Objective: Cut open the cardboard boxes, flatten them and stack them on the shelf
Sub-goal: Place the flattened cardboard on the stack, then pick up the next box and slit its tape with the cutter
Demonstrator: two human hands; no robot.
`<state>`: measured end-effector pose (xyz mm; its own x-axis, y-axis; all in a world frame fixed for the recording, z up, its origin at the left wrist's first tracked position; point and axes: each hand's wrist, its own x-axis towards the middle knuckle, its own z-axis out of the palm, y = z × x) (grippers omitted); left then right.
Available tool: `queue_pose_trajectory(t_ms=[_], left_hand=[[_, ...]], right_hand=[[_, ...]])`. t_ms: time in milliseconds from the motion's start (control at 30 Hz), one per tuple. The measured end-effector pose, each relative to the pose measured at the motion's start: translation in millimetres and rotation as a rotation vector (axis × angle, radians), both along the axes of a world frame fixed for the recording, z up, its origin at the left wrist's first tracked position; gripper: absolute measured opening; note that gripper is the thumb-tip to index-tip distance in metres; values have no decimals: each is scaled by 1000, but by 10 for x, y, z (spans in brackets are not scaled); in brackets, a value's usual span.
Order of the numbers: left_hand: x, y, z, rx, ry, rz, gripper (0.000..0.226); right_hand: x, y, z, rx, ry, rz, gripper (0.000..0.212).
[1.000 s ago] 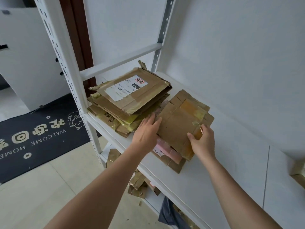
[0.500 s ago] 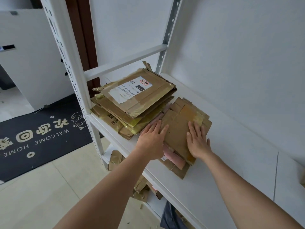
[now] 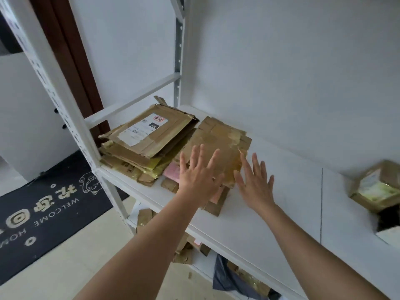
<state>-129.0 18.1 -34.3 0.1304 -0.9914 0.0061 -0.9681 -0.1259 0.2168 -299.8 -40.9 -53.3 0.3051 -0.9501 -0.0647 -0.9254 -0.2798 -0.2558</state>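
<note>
Cardboard, flattened and taped (image 3: pixel 218 144), lies at the centre of the frame on the white shelf (image 3: pixel 281 202), topping a small pile with a pink sheet (image 3: pixel 172 173) showing at its left edge. Over its near end the left hand (image 3: pixel 199 176) has its fingers (image 3: pixel 195 154) straight and spread wide, holding nothing; whether the palm touches the cardboard or hovers just above it cannot be told. Just right of it, the right hand (image 3: pixel 255 182) is spread the same way, fingers apart and straight (its fingertips near the cardboard's right edge, the palm over bare shelf). Both bare forearms run down toward the lower edge of the frame.

Left of the pile, touching it, sits a taller stack of flattened boxes (image 3: pixel 142 146) with a white shipping label (image 3: pixel 144 128) on top, tucked against the shelf's perforated upright (image 3: pixel 49 83). At the right edge of the frame, well apart, stands an unflattened box (image 3: pixel 376 189). Cardboard scraps (image 3: pixel 186 250) lie on the lower level beneath, and a dark doormat (image 3: pixel 43 211) covers the floor at lower left.
</note>
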Motion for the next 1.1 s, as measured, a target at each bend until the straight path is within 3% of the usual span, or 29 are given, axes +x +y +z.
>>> queue_pose_trajectory(t_ms=[167,500,767,867,967,1100], left_hand=[[-776,26,143,-8,18,-148,70],[-3065,450,298,68,-14,-539,68],[-5004,875,207,181,-4,-654,67],[-5815,1014,148,239,142,-665,67],[-6445,1153,154,330,400,-621,68],[-6985,1231,216,384,665,-456,58]], right_hand=[[-889,455,152,-20,-33,-118,57],[-3301,1429,323,-55,34,-556,56],[-5469,2234,344,-110,10,-826,59],[-6184,2512,248,-20,-65,-930,57],[-6677,2735,172,8,-200,-1008,57],[-7044,2822,112,11,-598,-1025,69]])
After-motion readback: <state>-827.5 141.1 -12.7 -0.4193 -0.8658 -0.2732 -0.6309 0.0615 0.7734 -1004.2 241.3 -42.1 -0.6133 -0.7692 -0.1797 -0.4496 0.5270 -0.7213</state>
